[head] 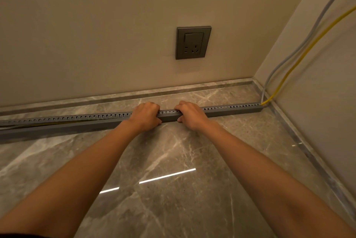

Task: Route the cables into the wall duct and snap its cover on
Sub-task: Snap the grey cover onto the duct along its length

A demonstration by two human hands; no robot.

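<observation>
The grey slotted duct [231,109] is lying on the marble floor [173,160] near the wall. My left hand [145,115] and right hand [189,114] are gripping its middle, fingers curled over. Yellow cable [300,54] and grey cable [292,52] are entering its right end; possibly the cover's on there.

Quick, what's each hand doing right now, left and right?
Left hand: closed, pressing down on the gray duct.
Right hand: closed, gripping the same duct just beside the left.
</observation>
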